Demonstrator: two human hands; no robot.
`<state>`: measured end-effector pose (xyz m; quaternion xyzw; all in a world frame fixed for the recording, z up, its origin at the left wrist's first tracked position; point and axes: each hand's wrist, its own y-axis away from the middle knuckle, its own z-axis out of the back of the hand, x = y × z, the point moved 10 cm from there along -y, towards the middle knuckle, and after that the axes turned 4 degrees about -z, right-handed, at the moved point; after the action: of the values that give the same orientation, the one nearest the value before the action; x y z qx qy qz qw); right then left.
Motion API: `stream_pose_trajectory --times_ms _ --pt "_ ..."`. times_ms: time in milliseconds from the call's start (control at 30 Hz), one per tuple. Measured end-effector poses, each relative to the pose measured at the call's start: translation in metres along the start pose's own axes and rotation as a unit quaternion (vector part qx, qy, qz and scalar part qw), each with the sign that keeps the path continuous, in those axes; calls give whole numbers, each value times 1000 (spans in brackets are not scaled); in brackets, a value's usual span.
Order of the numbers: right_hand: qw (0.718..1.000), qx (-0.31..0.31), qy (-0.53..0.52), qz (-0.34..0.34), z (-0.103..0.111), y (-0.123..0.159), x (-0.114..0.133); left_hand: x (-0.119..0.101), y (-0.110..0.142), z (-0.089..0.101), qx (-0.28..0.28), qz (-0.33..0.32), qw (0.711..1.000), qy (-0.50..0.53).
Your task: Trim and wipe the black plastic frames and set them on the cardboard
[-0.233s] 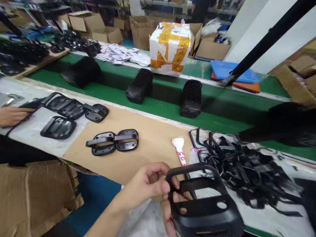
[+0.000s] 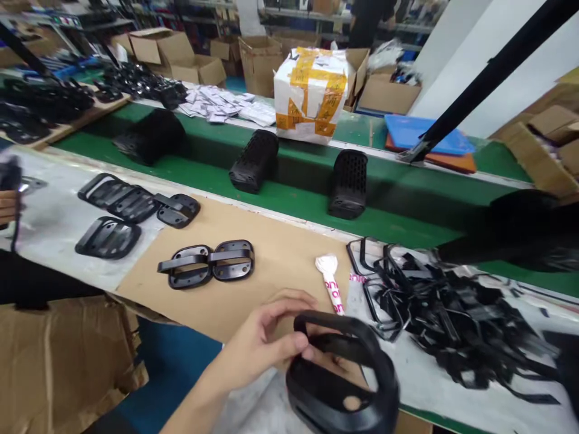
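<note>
So the black frame (image 2: 323, 383) is up in the air over the counter's (image 2: 420, 374) near edge, around where the right side of the brown sheet (image 2: 280, 247) ends. Left hand (image 2: 266, 337) has its upper left rim pinched, thumb in front and fingers curled behind; right hand (image 2: 341, 367) shows through the gap, mostly hidden, so can't tell if it's gripping or just propping. Looks like moulded plastic to me, so I'd guess light, stiff and a bit slick where it shines, not really fragile, though it could scuff. I'd grab the thick rim or the arched loop and keep fingertips off the thin flat panel. Headcount: one frame in hand, two looped plates (image 2: 233, 259) touching side by side mid-sheet, one more plate (image 2: 178, 211) at its far left corner, and three dark plates (image 2: 108, 237) on the white cover left of it. One wrapped tool (image 2: 332, 283) near the sheet's right edge, then a tangle of black strips (image 2: 470, 319) on the counter's right end, way too jumbled to count. Three black housings (image 2: 348, 184) sit past the far edge on the green belt (image 2: 298, 199), plus a blurry dark lump (image 2: 520, 232) at far right, no clue what.
</note>
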<state>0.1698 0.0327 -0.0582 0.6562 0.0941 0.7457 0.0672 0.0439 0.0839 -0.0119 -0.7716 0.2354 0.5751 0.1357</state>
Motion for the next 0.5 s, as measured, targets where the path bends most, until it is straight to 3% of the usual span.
stream_pose_trajectory --times_ms 100,200,300,500 --pt "1000 -28 -4 11 10 -10 6 7 4 24 -61 13 994 -92" --pt "993 -77 55 76 30 -12 25 23 11 35 -66 49 994 -67" --pt "978 -103 101 153 41 -7 45 38 18 29 -29 80 996 6" --pt "965 -139 107 194 47 -4 53 55 28 10 10 154 984 84"
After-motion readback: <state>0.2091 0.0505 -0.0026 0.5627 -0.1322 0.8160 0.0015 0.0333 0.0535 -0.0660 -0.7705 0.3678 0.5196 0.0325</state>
